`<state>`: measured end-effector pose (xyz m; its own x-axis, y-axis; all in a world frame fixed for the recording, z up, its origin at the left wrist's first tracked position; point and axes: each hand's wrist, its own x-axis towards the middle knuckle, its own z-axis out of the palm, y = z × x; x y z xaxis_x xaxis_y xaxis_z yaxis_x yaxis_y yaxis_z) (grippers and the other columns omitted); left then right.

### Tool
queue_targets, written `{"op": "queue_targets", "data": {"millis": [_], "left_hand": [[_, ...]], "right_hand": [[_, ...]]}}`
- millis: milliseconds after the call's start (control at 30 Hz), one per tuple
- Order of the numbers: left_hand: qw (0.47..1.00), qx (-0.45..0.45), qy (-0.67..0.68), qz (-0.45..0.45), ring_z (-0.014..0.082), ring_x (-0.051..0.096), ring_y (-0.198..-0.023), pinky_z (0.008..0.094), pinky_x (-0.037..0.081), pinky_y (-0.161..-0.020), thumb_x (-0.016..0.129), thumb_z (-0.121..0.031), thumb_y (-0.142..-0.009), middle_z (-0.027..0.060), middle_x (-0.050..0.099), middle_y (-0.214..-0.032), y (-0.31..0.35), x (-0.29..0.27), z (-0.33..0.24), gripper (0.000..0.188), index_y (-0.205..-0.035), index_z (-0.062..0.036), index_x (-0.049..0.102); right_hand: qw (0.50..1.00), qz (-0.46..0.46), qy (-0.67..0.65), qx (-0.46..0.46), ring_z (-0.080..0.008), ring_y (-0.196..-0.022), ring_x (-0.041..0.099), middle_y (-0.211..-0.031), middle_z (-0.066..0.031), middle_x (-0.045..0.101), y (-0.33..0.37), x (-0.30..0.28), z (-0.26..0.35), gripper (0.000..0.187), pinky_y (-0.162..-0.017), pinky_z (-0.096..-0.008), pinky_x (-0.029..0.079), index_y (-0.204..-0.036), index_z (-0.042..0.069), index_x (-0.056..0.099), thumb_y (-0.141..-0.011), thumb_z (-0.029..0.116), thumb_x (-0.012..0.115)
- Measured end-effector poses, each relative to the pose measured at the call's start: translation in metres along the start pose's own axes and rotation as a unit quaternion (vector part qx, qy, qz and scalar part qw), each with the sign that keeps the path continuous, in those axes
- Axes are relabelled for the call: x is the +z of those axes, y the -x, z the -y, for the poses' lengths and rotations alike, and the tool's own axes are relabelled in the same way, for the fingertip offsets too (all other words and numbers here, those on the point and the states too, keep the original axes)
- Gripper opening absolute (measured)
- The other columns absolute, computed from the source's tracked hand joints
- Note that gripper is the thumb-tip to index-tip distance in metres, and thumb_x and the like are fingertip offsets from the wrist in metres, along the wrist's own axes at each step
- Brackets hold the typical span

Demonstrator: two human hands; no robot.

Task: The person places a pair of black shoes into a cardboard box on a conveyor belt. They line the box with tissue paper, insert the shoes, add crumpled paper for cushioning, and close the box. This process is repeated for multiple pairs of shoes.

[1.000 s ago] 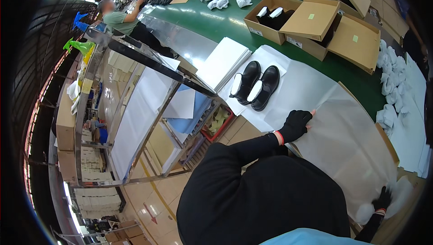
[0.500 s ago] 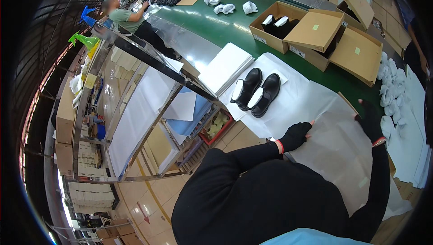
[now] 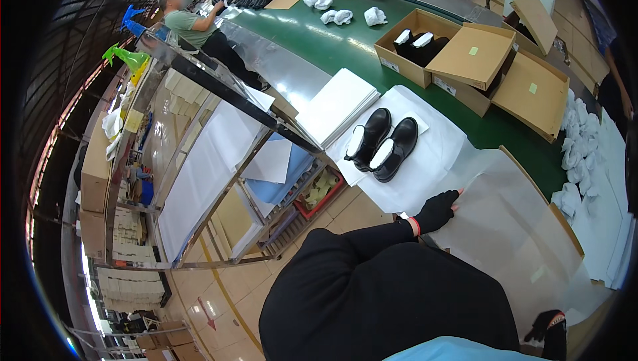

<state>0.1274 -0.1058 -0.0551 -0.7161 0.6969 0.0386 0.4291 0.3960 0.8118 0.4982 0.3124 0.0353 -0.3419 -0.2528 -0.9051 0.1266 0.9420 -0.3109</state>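
Observation:
My left hand [image 3: 438,209], in a black glove, lies flat on the near edge of a large translucent tissue sheet [image 3: 512,228] spread over the worktop. My right hand [image 3: 546,324], also gloved, sits low at the bottom right by the sheet's near corner; its fingers are partly hidden, so its grip is unclear. A pair of black shoes [image 3: 382,141] with white stuffing stands side by side on a white paper sheet [image 3: 432,161], just beyond my left hand and apart from it.
A stack of white paper [image 3: 339,98] lies left of the shoes. Open cardboard boxes [image 3: 478,62], one holding black shoes, stand on the green conveyor [image 3: 332,42]. White paper wads [image 3: 575,155] pile at right. Another person [image 3: 193,25] works far left. Metal shelving [image 3: 219,155] stands at left.
My right hand rose to the sheet's far right edge, then dropped back to the bottom right. My left hand stayed on the sheet's near edge.

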Motion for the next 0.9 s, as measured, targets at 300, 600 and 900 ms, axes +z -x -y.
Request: {"op": "queue_targets", "data": {"millis": [300, 600, 900], "left_hand": [[1.000, 0.000, 0.010, 0.001, 0.0316, 0.053, -0.110, 0.0369, 0.043, -0.093, 0.052, -0.018, -0.092, 0.0145, 0.054, -0.120, 0.000, 0.000, -0.001, 0.053, -0.142, -0.0125, 0.036], [1.000, 0.015, 0.015, 0.009, 0.0328, 0.055, -0.103, 0.0376, 0.045, -0.087, 0.053, -0.018, -0.092, 0.0150, 0.055, -0.116, -0.005, -0.008, -0.014, 0.051, -0.140, -0.0096, 0.039], [0.999, -0.025, 0.000, 0.042, 0.0329, 0.057, -0.101, 0.0386, 0.046, -0.085, 0.053, -0.020, -0.092, 0.0153, 0.056, -0.114, -0.002, -0.014, -0.011, 0.050, -0.139, -0.0111, 0.040]], "right_hand": [[0.772, 0.088, -0.628, -0.041, -0.0338, -0.089, 0.067, -0.094, -0.0251, 0.067, 0.073, -0.079, 0.046, 0.040, -0.080, -0.0419, 0.053, -0.104, -0.014, 0.059, -0.085, 0.021, 0.061], [0.705, -0.650, -0.228, -0.168, -0.0200, -0.093, 0.059, -0.103, -0.0104, 0.062, -0.124, -0.303, 0.152, 0.039, -0.082, -0.0332, 0.047, -0.113, 0.004, 0.059, -0.086, 0.031, 0.067], [0.761, -0.646, -0.047, -0.039, -0.0271, -0.086, 0.058, -0.088, -0.0117, 0.059, -0.255, -0.368, 0.146, 0.037, -0.086, -0.0422, 0.042, -0.089, 0.007, 0.061, -0.072, 0.036, 0.076]]}}
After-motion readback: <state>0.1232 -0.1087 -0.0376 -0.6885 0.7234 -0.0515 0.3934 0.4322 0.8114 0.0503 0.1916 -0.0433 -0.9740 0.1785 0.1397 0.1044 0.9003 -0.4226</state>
